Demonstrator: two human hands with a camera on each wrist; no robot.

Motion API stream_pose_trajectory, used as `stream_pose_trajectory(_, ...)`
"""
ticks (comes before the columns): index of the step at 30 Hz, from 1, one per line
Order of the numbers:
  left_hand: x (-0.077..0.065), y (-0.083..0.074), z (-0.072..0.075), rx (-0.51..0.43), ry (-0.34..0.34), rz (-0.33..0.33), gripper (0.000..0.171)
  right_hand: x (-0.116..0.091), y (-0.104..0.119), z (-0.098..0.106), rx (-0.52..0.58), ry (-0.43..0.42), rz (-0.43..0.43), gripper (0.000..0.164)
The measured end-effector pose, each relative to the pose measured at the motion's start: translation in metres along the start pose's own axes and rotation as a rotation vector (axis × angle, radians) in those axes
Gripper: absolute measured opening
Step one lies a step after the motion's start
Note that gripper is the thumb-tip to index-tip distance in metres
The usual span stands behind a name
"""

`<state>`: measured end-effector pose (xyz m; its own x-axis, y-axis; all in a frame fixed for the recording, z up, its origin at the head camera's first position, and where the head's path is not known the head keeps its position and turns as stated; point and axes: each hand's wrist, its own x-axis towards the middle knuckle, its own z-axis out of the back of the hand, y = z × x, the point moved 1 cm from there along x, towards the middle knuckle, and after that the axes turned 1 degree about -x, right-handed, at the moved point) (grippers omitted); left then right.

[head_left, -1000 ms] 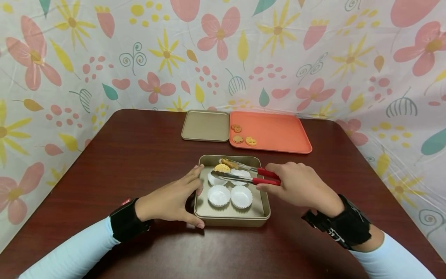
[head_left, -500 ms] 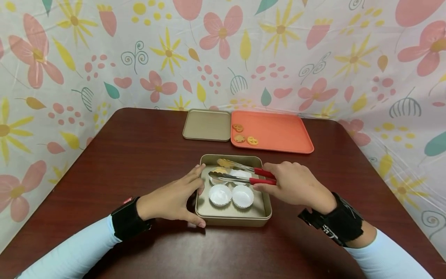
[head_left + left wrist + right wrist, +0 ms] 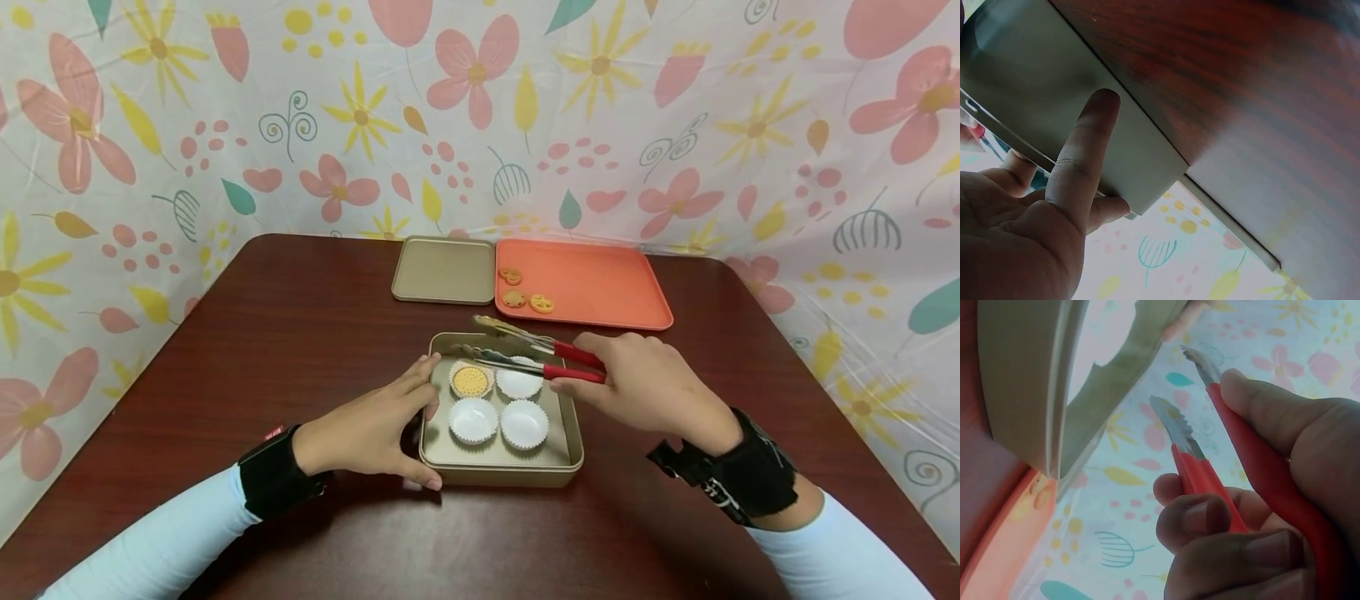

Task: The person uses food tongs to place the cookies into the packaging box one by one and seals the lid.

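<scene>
I have the left hand (image 3: 371, 425) spread against the left side of the tin (image 3: 502, 477), the right hand (image 3: 645, 387) gripping parted red-handled tongs (image 3: 573, 372) over it — a yellow cookie (image 3: 471, 382) sits in its far-left paper cup (image 3: 457, 369).

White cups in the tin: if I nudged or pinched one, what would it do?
The white cups look thin and pleated, so a pinch would probably bend them. Empty ones seem light and might slide easily on the smooth-looking floor of the tin. The one holding the yellow cookie may resist a nudge slightly more.
</scene>
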<state>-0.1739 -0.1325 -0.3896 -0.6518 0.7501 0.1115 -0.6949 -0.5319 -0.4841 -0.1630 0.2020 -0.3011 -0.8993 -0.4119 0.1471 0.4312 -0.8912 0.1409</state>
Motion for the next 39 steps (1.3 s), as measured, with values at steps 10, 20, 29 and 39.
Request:
stream_pose_trajectory(10, 0.000, -0.001, 0.000, -0.002, 0.000, -0.012, 0.068, 0.008, -0.016, 0.011, 0.024, -0.029, -0.086, 0.054)
stream_pose_trajectory(20, 0.001, -0.001, 0.000, 0.001, 0.004, -0.014, 0.070, 0.020, -0.054, 0.007, 0.068, -0.029, -0.236, 0.064)
stream_pose_trajectory(29, 0.001, -0.001, 0.000, 0.001, 0.005, -0.013, 0.069, 0.032, -0.084, -0.012, 0.058, -0.003, -0.336, 0.062)
stream_pose_trajectory(39, 0.001, -0.001, 0.001, 0.005, 0.010, -0.001, 0.071, 0.045, -0.097, -0.033, 0.020, 0.059, -0.350, 0.055)
